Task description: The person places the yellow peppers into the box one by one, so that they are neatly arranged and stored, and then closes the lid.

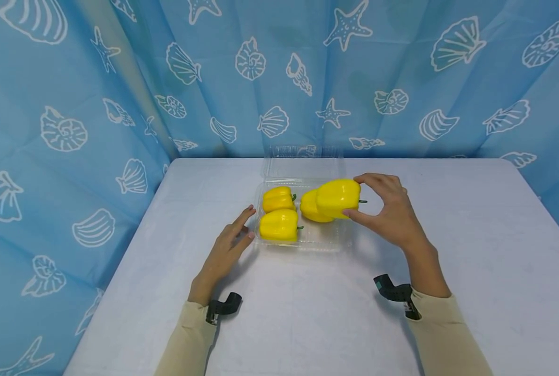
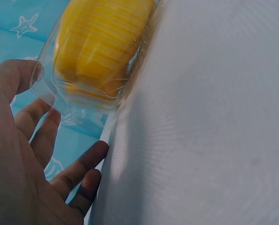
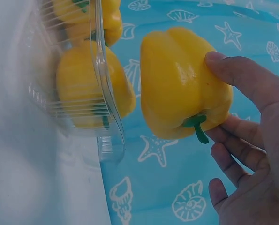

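Observation:
A clear plastic clamshell box (image 1: 321, 243) sits on the table with its lid (image 1: 302, 167) folded back. On its left side lie two yellow bell peppers, a rear one (image 1: 277, 199) and a front one (image 1: 279, 225). Another bell pepper (image 1: 311, 207) lies on the right side. My right hand (image 1: 389, 211) pinches a further yellow bell pepper (image 3: 184, 84) between thumb and fingers, raised above the box's right side, its green stem pointing right. With fingers spread and fairly straight, my left hand (image 1: 225, 248) touches the box's left rim (image 2: 43, 86) with thumb and fingertips.
A white cloth (image 1: 307, 313) covers the table. Behind and to the left hangs a blue curtain (image 1: 279, 78) printed with white shells and starfish. Each wrist carries a black camera mount, one on the left (image 1: 224, 307) and one on the right (image 1: 396, 293).

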Demonstrator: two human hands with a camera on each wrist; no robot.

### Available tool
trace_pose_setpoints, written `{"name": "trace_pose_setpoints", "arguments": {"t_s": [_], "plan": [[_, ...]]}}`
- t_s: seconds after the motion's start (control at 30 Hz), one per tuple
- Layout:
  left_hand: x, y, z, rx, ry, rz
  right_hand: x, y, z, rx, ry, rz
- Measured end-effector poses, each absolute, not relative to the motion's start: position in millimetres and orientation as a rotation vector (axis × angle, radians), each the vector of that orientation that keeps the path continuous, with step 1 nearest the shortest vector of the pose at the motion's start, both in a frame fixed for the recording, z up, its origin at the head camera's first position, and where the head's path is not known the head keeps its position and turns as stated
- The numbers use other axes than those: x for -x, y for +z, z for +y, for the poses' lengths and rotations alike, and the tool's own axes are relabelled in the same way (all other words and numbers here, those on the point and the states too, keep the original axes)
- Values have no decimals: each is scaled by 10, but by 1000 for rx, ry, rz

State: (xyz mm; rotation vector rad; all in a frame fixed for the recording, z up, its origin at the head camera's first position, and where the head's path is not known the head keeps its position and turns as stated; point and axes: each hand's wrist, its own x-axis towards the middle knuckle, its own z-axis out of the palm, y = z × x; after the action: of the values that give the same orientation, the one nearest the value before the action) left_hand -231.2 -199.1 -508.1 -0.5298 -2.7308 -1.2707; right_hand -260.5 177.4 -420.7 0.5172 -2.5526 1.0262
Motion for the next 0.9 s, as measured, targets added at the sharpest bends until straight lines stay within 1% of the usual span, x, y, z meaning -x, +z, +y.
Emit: {"name": "trace_pose_setpoints", "arguments": {"t_s": [0.9], "plan": [[2317,-5077,-1979,497,-1265,-2748,2551,-4220,1634,-618,1079,-2663]]}}
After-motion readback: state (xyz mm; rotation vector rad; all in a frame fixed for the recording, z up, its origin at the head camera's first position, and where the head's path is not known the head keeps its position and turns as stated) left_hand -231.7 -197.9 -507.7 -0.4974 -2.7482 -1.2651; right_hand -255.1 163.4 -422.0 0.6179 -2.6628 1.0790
